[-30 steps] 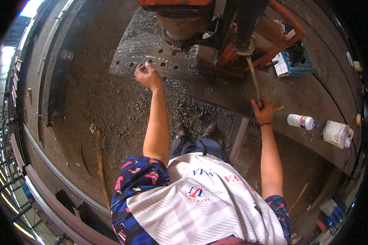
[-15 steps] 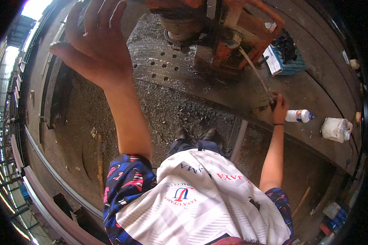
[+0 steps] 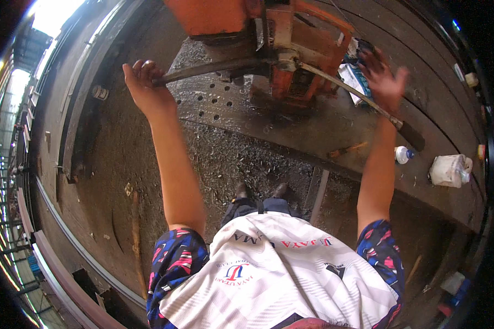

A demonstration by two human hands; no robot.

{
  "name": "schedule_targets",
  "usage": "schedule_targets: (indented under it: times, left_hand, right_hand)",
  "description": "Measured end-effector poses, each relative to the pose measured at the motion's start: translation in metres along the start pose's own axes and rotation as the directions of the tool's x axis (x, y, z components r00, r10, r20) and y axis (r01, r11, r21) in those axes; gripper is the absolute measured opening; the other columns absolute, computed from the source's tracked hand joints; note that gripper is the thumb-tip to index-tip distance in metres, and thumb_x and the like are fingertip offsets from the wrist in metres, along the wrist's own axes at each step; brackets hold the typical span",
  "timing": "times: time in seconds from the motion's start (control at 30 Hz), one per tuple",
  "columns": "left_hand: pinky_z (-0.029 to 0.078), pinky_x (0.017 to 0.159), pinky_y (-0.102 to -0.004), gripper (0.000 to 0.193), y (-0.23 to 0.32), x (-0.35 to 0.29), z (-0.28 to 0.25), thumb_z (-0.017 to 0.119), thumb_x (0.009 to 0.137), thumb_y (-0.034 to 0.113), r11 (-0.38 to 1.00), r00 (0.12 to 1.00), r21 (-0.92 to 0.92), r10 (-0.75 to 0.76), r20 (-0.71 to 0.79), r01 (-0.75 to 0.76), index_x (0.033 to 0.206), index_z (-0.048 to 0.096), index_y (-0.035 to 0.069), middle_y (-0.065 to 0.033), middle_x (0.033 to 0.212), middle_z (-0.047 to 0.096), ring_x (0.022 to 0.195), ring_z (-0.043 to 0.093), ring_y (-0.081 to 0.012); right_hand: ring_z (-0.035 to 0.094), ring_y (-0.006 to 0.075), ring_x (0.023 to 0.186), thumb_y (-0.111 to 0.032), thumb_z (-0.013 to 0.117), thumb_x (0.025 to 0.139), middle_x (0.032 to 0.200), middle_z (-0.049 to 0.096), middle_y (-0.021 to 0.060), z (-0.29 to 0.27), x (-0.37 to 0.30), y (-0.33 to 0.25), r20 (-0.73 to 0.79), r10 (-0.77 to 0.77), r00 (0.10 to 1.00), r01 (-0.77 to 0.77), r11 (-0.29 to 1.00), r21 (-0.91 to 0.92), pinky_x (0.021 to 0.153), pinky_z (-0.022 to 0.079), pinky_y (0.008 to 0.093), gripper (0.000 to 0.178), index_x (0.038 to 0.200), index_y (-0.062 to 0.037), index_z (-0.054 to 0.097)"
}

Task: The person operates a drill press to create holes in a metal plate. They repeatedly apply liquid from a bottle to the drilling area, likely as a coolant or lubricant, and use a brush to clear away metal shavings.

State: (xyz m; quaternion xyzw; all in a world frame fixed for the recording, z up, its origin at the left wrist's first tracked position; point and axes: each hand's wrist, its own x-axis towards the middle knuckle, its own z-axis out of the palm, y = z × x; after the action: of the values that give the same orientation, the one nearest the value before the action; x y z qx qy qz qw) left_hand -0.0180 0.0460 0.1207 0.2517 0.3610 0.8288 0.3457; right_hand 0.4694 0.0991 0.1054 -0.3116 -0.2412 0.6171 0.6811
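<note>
An orange drilling machine (image 3: 214,19) stands at the top, with long lever arms running out from a hub (image 3: 286,59). My left hand (image 3: 150,93) is closed around the outer end of the left lever arm (image 3: 214,68). The right lever arm (image 3: 340,84) slopes down to a dark grip (image 3: 411,136), which nothing holds. Just beyond that arm is my right hand (image 3: 388,85), open with its fingers spread and slightly blurred. Whether it touches the lever I cannot tell. Under the machine lies a metal plate (image 3: 195,104) with several round holes.
A box (image 3: 352,82) is partly hidden behind my right hand. A bottle with a blue cap (image 3: 403,154) and a whitish jug (image 3: 449,171) stand to the right. Metal shavings (image 3: 230,148) litter the floor around my feet. A small white container (image 3: 100,92) sits at left.
My left hand has come down from its raised, open position and taken hold of the left lever arm. My right hand has let go of the other lever and moved up. The levers have turned.
</note>
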Motion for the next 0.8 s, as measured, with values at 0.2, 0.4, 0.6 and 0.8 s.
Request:
schedule_targets:
  times: [0.2, 0.4, 0.6, 0.8]
  left_hand:
    - [0.042, 0.074, -0.0333, 0.043, -0.017, -0.006, -0.012, 0.06, 0.091, 0.046, 0.99, 0.99, 0.024, -0.136, -0.035, 0.137, 0.103, 0.055, 0.004, -0.0091, 0.09, 0.06, 0.081, 0.054, -0.0194]
    - [0.043, 0.075, -0.0335, 0.045, -0.04, -0.02, -0.019, 0.059, 0.092, 0.045, 0.985, 0.983, 0.042, -0.162, -0.092, 0.166, 0.103, 0.055, 0.002, -0.0112, 0.089, 0.061, 0.079, 0.055, -0.0211]
    - [0.043, 0.081, -0.0347, 0.055, -0.067, -0.021, -0.036, 0.061, 0.09, 0.048, 0.961, 0.955, 0.094, -0.241, -0.174, 0.259, 0.11, 0.056, -0.003, -0.0112, 0.089, 0.061, 0.084, 0.056, -0.0208]
    - [0.044, 0.084, -0.0361, 0.059, -0.089, -0.037, -0.045, 0.06, 0.09, 0.05, 0.912, 0.907, 0.101, -0.372, -0.196, 0.397, 0.114, 0.054, -0.003, -0.0131, 0.093, 0.063, 0.088, 0.057, -0.0216]
  right_hand:
    - [0.05, 0.0305, 0.122, -0.07, 0.032, 0.091, 0.128, 0.056, 0.0199, -0.048, 0.137, 0.074, 0.399, 0.4, 0.825, -0.392, 0.914, -0.105, 0.103, 0.038, 0.0447, 0.081, 0.125, 0.0011, 0.053]
    - [0.049, 0.0334, 0.123, -0.074, 0.032, 0.088, 0.128, 0.056, 0.0212, -0.04, 0.143, 0.086, 0.364, 0.386, 0.848, -0.333, 0.921, -0.203, 0.104, 0.036, 0.0466, 0.087, 0.127, 0.0019, 0.051]
    - [0.049, 0.0364, 0.123, -0.078, 0.033, 0.084, 0.128, 0.055, 0.0224, -0.03, 0.142, 0.088, 0.359, 0.304, 0.883, -0.248, 0.949, -0.194, 0.105, 0.035, 0.0484, 0.094, 0.13, 0.0026, 0.049]
    - [0.048, 0.0394, 0.123, -0.081, 0.033, 0.081, 0.128, 0.055, 0.0236, -0.007, 0.12, 0.042, 0.394, -0.013, 0.919, 0.044, 0.997, -0.07, 0.106, 0.033, 0.0503, 0.1, 0.133, 0.0033, 0.047]
